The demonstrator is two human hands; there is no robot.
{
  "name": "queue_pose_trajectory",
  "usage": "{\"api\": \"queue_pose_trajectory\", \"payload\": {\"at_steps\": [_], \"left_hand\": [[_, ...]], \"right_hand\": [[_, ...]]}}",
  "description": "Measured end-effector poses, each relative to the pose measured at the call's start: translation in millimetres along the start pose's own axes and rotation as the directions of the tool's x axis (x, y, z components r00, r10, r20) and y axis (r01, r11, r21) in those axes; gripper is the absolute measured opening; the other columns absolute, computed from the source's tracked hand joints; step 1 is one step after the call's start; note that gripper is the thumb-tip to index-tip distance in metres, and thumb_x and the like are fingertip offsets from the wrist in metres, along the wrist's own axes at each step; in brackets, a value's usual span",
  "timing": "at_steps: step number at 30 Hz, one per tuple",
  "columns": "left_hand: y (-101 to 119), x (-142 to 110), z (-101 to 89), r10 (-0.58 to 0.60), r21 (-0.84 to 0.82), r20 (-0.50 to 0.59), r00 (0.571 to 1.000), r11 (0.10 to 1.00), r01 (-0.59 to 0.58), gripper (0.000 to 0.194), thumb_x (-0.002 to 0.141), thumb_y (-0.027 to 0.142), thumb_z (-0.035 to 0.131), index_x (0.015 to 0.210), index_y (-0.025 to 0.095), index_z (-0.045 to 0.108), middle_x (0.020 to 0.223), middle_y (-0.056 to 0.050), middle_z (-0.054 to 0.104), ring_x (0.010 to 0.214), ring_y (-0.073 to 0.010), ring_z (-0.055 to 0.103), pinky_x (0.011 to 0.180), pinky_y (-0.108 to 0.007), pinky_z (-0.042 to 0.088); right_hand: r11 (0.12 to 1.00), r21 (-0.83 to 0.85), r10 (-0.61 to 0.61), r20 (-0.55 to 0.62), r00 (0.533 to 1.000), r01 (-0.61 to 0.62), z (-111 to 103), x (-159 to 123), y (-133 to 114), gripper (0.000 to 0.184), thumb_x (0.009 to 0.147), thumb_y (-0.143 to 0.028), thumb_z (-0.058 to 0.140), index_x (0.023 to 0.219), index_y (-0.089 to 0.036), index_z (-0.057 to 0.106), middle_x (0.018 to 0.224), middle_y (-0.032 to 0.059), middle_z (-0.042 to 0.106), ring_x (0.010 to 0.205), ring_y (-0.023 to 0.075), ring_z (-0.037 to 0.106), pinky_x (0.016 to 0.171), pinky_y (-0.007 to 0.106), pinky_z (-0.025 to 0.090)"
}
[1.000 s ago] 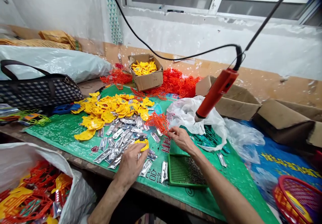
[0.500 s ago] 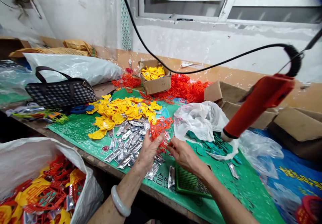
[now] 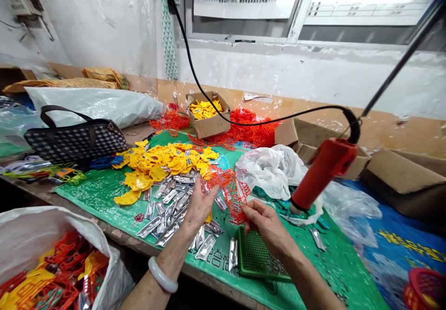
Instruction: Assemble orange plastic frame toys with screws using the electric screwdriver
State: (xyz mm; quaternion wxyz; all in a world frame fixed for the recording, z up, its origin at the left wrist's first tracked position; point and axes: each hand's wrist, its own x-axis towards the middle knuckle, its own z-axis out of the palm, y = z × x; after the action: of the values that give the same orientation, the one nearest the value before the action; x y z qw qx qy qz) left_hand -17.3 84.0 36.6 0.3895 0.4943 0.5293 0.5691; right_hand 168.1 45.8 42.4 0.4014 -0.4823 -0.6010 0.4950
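Note:
My left hand (image 3: 200,205) is closed around several red openwork plastic pieces (image 3: 223,178) above the green-covered table. Close by on the right, the fingers of my right hand (image 3: 266,221) pinch the lower end of one red lattice piece (image 3: 239,194). Its upper part still overlaps the bunch at my left hand. Silver metal plates (image 3: 174,203) lie in a loose heap left of my left hand, with a pile of yellow plastic pieces (image 3: 167,159) behind them. Under my right hand sits a green mesh basket (image 3: 256,249), its contents partly hidden.
A red electric screwdriver (image 3: 324,173) hangs on a black cable at the right, over a white bag (image 3: 272,170). A cardboard box (image 3: 212,126) of yellow pieces stands behind. At lower left is a sack (image 3: 114,263) of red and yellow parts; a checked handbag (image 3: 76,138) rests behind it.
My right hand has moved away from my left, drawing one red piece out from the bunch so it spreads between them. The hanging screwdriver appears farther left and lower; the view has shifted.

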Motion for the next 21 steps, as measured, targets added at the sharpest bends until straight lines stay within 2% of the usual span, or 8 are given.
{"api": "queue_pose_trajectory", "payload": {"at_steps": [3, 7, 10, 13, 15, 17, 18, 21], "left_hand": [[9.3, -9.8, -0.1, 0.028, 0.02, 0.027, 0.999, 0.999, -0.028, 0.065, 0.083, 0.051, 0.063, 0.136, 0.018, 0.047, 0.146, -0.017, 0.049, 0.139, -0.0303, 0.039, 0.109, -0.042, 0.037], [11.5, -39.3, -3.4, -0.081, -0.15, 0.16, 0.984, 0.983, 0.105, 0.071, 0.086, 0.054, 0.059, 0.144, 0.022, 0.036, 0.148, -0.018, 0.046, 0.134, -0.0313, 0.047, 0.101, -0.042, 0.047], [12.2, -57.4, -6.8, -0.177, -0.307, 0.141, 0.974, 0.928, 0.213, 0.079, 0.079, 0.05, 0.07, 0.144, 0.027, 0.032, 0.15, -0.015, 0.042, 0.131, -0.0305, 0.05, 0.094, -0.038, 0.052], [14.3, -63.6, -12.7, -0.279, -0.493, 0.274, 0.921, 0.781, 0.383, 0.051, 0.082, 0.041, 0.069, 0.127, 0.025, 0.052, 0.129, -0.011, 0.063, 0.11, -0.0271, 0.065, 0.086, -0.037, 0.057], [14.4, -63.0, -18.5, -0.357, -0.583, 0.327, 0.875, 0.653, 0.484, 0.029, 0.083, 0.03, 0.068, 0.11, 0.021, 0.063, 0.107, -0.008, 0.072, 0.09, -0.0229, 0.071, 0.078, -0.035, 0.06], [13.2, -61.7, -24.8, -0.428, -0.633, 0.337, 0.839, 0.556, 0.538, 0.014, 0.082, 0.017, 0.067, 0.096, 0.018, 0.067, 0.089, -0.005, 0.074, 0.075, -0.0187, 0.072, 0.067, -0.029, 0.061], [12.4, -61.5, -27.7, -0.452, -0.648, 0.336, 0.826, 0.525, 0.551, 0.012, 0.081, 0.011, 0.066, 0.091, 0.017, 0.068, 0.082, -0.004, 0.074, 0.07, -0.0172, 0.071, 0.062, -0.027, 0.061], [11.0, -62.5, -33.3, -0.5, -0.652, 0.318, 0.805, 0.502, 0.569, 0.014, 0.076, 0.001, 0.064, 0.077, 0.014, 0.068, 0.069, -0.002, 0.072, 0.057, -0.0147, 0.069, 0.053, -0.023, 0.059]], "right_hand": [[0.99, 0.132, 0.04, 0.082, 0.996, -0.051, -1.0, -4.9, -5.3, 0.042, 0.079, -0.062, 0.053, 0.074, -0.022, 0.044, 0.06, -0.0031, 0.05, 0.047, 0.0107, 0.046, 0.052, 0.027, 0.043], [0.986, 0.155, 0.044, 0.083, 0.996, -0.056, 6.1, -13.5, -8.7, 0.036, 0.08, -0.053, 0.058, 0.071, -0.021, 0.046, 0.062, -0.0023, 0.05, 0.05, 0.0108, 0.045, 0.053, 0.026, 0.04], [0.975, -0.136, -0.178, -0.007, 0.984, 0.176, 22.3, -24.3, -13.9, 0.02, 0.084, -0.033, 0.056, 0.069, -0.019, 0.052, 0.068, 0.0001, 0.051, 0.063, 0.0134, 0.047, 0.061, 0.027, 0.038], [0.884, -0.282, -0.369, 0.068, 0.927, 0.372, 41.0, -34.9, -20.1, 0.014, 0.087, -0.023, 0.051, 0.073, -0.019, 0.054, 0.076, 0.0018, 0.054, 0.073, 0.0149, 0.05, 0.069, 0.028, 0.04], [0.938, -0.164, -0.293, 0.097, 0.951, 0.306, 48.3, -38.9, -22.3, 0.016, 0.087, -0.024, 0.051, 0.072, -0.019, 0.051, 0.071, -0.0004, 0.053, 0.066, 0.0128, 0.05, 0.064, 0.025, 0.042], [0.993, -0.027, -0.11, 0.146, 0.983, 0.115, 48.0, -39.3, -22.5, 0.019, 0.088, -0.029, 0.051, 0.072, -0.02, 0.049, 0.064, -0.0032, 0.05, 0.055, 0.0105, 0.049, 0.055, 0.023, 0.042], [0.999, -0.041, -0.022, 0.187, 0.982, 0.03, 44.9, -38.0, -22.2, 0.02, 0.091, -0.031, 0.049, 0.075, -0.019, 0.049, 0.062, -0.004, 0.051, 0.051, 0.0098, 0.05, 0.051, 0.022, 0.042], [0.918, -0.397, 0.109, 0.203, 0.973, -0.02, 26.0, -28.4, -19.4, 0.028, 0.098, -0.036, 0.041, 0.087, -0.017, 0.058, 0.068, -0.0017, 0.062, 0.057, 0.0109, 0.061, 0.056, 0.022, 0.048]]}}
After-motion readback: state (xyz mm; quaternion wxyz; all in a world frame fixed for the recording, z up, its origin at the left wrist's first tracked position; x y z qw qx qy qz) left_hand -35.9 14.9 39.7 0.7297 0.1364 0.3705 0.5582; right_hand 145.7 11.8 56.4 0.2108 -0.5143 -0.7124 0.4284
